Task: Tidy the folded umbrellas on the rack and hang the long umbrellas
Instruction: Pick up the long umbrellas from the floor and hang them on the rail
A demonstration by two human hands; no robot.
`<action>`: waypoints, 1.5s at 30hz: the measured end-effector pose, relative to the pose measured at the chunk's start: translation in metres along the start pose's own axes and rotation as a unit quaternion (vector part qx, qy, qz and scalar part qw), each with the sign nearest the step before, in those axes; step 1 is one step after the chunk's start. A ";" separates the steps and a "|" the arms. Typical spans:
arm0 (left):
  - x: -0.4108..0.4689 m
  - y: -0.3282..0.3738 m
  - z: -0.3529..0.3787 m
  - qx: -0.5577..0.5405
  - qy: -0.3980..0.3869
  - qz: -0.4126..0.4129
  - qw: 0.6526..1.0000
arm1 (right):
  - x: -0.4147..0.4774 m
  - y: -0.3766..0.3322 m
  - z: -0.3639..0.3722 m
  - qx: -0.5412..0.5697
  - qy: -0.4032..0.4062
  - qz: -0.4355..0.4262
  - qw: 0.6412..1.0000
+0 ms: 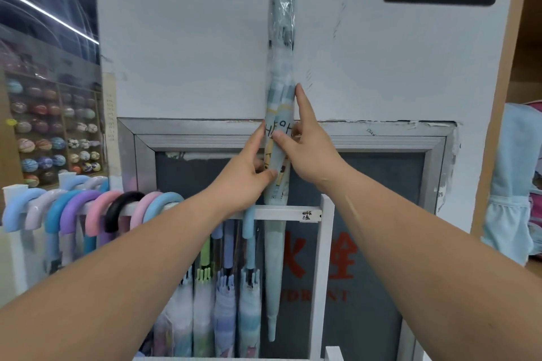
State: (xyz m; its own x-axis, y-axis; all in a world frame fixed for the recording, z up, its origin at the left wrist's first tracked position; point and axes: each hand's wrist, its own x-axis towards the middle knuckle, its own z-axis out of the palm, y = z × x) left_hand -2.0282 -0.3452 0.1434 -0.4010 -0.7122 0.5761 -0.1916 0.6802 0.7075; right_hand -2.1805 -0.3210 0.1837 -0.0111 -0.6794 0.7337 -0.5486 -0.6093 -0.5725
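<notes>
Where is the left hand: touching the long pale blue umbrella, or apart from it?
Touching. Head view: the left hand grips the umbrella with thumb and fingers.

A long pale-blue umbrella (278,105) in clear wrapping is held upright before the white wall (190,38) — gripped at its middle by the left hand (246,168) and pinched by the right hand (308,155), whose index finger is stretched up along it. Its tip is pointed down past the white rack rail (293,213), on which curved-handled umbrellas (76,208) are hung in a row.
</notes>
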 end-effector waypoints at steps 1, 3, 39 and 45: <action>0.000 0.000 0.001 0.008 0.013 0.002 1.000 | -0.003 0.003 0.000 -0.006 -0.007 0.003 1.000; 0.005 0.000 -0.001 0.000 0.059 0.004 0.998 | -0.009 0.009 -0.001 -0.015 -0.034 0.001 0.999; 0.015 0.031 -0.033 -0.097 0.116 -0.027 0.988 | -0.013 0.041 0.001 -0.006 -0.174 0.093 0.980; 0.022 0.043 -0.042 -0.136 0.045 0.015 0.990 | -0.005 0.050 0.008 -0.063 -0.209 0.107 0.970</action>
State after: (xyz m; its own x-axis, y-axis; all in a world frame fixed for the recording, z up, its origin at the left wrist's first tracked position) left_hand -2.0076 -0.3396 0.2037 -0.3198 -0.7131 0.6239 0.0718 0.6383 0.7664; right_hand -2.2011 -0.3514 0.1484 0.1887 -0.9077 0.3748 -0.6698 -0.3981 -0.6268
